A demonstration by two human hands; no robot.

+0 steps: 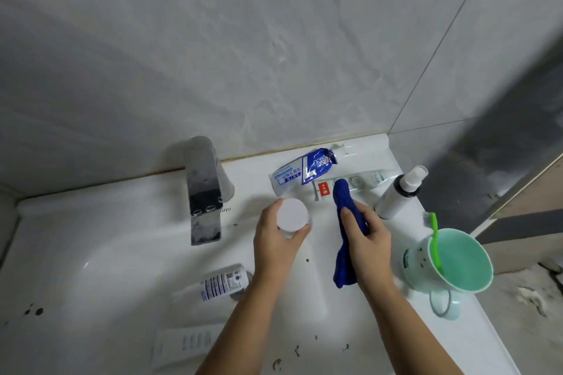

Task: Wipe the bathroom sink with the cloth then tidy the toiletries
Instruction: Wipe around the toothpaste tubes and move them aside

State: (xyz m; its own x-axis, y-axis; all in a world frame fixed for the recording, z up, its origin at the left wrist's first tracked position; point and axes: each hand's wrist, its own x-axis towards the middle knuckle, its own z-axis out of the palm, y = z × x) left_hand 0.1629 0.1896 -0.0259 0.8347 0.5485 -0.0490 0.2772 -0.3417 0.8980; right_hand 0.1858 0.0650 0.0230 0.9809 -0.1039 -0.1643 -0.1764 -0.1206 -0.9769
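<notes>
My left hand grips a white-lidded jar held just right of the faucet, over the white sink. My right hand holds a blue cloth that runs from the counter's back down past my wrist. Behind the hands a blue-and-white toothpaste tube and a second white tube lie on the counter. A white spray bottle stands at the right. A mint green cup holds a green toothbrush.
The chrome faucet stands at the back centre. A small tube with a printed label and a flat white tube lie in the basin. Dark specks mark the sink's front. A tiled wall rises behind; the counter's right edge drops off.
</notes>
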